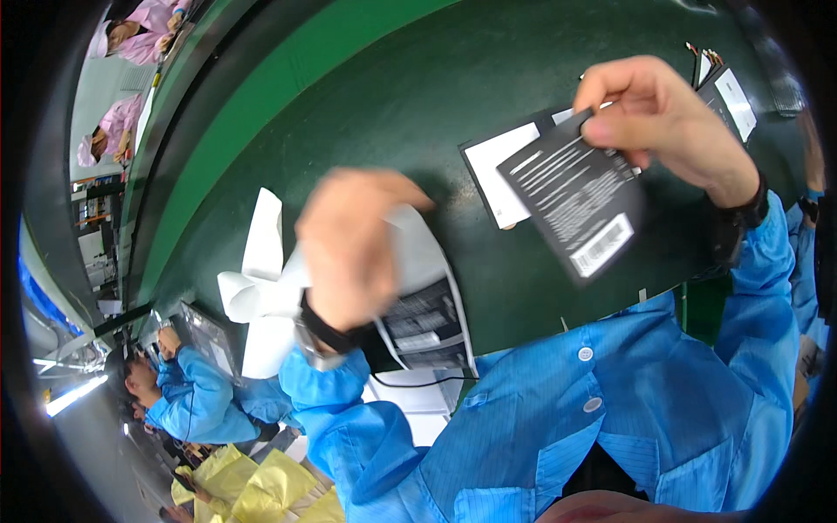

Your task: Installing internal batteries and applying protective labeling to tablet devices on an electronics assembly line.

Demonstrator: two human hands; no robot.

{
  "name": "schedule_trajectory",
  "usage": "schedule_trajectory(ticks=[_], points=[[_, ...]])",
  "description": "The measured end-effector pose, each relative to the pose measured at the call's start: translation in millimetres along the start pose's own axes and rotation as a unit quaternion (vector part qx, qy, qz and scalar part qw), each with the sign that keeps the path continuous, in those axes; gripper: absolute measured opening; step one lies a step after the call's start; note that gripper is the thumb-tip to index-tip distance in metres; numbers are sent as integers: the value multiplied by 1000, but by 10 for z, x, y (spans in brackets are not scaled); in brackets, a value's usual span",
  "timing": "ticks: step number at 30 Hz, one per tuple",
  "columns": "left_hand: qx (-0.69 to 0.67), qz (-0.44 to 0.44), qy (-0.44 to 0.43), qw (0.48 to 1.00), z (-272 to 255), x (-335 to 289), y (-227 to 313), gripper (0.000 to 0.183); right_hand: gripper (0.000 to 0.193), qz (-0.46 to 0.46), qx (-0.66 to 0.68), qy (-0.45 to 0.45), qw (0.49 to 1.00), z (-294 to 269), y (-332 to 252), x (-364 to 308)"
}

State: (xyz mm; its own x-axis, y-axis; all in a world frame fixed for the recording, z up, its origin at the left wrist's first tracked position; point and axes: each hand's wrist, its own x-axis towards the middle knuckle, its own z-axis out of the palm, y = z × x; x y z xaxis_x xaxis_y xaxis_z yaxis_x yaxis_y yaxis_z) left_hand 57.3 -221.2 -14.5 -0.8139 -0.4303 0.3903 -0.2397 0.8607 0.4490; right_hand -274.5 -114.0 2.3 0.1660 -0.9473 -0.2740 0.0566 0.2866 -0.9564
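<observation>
My right hand point(649, 126) pinches the upper corner of a thin black label point(571, 200) between thumb and fingers. White print and a barcode cover the label, which tilts above the green table. Partly behind it lies a flat black piece with a white face point(504, 166). My left hand point(349, 244) is smeared by motion, so its fingers cannot be read. It passes over a white backing sheet point(423, 240) that carries several black printed labels point(427, 322). Whether it touches the sheet is unclear.
White curled paper strips point(261, 288) lie left of my left hand. Flat black-and-white pieces with wires point(732, 100) rest at the far right. A black cable point(418, 382) runs near the table's front edge. Co-workers in blue point(205, 392) and pink point(144, 35) sit at the left.
</observation>
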Motion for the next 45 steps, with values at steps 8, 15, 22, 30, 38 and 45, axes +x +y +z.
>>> schedule_trajectory(ticks=[8,15,22,30,38,45], points=[[65,14,-113,991,208,-9,159,27,14,21,-84,84,993,178,200,208],[104,84,-150,980,241,-93,243,43,16,76,-85,134,984,304,282,243],[51,26,-191,980,278,-80,233,47,16,84,-88,141,982,303,287,249],[52,24,-197,979,287,-77,218,50,16,100,-116,138,979,296,248,273],[62,26,-202,977,287,-71,215,52,15,80,-126,130,980,261,270,286],[65,33,-200,977,287,-71,211,53,14,88,-130,130,979,275,247,288]])
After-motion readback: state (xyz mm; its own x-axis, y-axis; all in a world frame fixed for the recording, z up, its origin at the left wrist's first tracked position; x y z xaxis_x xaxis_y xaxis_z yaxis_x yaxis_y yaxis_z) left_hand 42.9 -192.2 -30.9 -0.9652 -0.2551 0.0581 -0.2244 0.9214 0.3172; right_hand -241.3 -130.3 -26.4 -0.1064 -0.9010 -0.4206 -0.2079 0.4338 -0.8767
